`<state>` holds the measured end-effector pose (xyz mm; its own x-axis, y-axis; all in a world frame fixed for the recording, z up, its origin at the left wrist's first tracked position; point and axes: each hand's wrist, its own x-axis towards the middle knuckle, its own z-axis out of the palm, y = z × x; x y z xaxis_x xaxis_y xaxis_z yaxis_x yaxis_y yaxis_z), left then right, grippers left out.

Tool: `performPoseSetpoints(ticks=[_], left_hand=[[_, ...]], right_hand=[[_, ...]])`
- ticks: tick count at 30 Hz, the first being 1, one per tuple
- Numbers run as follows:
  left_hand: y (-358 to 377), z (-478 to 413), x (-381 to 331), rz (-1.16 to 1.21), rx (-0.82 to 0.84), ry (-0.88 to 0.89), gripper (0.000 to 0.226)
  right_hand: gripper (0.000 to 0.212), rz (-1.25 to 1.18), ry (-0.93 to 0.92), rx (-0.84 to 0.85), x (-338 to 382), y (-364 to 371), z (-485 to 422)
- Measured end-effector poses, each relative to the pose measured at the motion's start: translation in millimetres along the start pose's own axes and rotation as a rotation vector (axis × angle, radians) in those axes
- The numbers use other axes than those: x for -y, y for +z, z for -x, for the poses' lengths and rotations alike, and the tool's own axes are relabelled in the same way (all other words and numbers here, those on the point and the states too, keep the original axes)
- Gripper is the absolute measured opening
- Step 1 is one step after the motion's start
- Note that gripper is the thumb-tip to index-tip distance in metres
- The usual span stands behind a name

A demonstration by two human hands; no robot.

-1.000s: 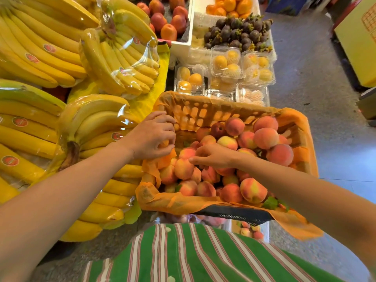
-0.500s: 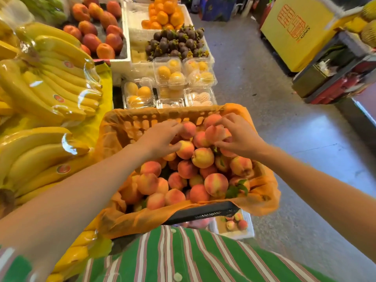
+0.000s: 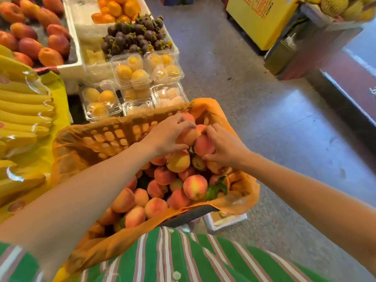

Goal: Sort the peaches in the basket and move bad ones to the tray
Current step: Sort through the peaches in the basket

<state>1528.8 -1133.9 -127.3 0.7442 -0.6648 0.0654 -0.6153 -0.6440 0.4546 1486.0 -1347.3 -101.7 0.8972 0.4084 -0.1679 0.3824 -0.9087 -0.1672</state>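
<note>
A basket lined with orange plastic stands in front of me, heaped with pink-yellow peaches. Both hands reach to the far right part of the heap. My left hand is curled over a yellow-pink peach at the top. Right beside it, my right hand grips a redder peach. The two held peaches touch each other. A white foam tray pokes out from under the basket's near right corner, low by the floor, mostly hidden.
Wrapped banana bunches lie to the left. Beyond the basket are clear boxes of yellow fruit, mangosteens, oranges and red fruit. Grey floor spreads to the right, with a yellow carton at the back.
Both hands moved from the middle of the heap to its far right top, and each has closed on a peach. My view swung to the right.
</note>
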Motion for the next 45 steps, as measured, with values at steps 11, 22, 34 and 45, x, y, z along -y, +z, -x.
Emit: performPoseSetpoints(ticks=[11, 22, 34, 45], left_hand=[[-48.2, 67.0, 24.2, 0.042, 0.086, -0.039, 0.067], [-58.7, 190.1, 40.1, -0.164, 0.024, -0.315, 0.063], [-51.0, 209.8, 51.5, -0.031, -0.085, -0.328, 0.064], [-57.7, 204.3, 52.7, -0.067, -0.174, -0.347, 0.062]], right_hand=[[0.07, -0.257, -0.248, -0.091, 31.3, -13.1, 1.7], [0.063, 0.013, -0.581, 0.167, 131.1, 42.7, -33.3], [0.046, 0.024, -0.569, 0.142, 143.8, 73.9, -51.7], [0.057, -1.009, -0.004, 0.402, 179.8, 39.8, -82.1]])
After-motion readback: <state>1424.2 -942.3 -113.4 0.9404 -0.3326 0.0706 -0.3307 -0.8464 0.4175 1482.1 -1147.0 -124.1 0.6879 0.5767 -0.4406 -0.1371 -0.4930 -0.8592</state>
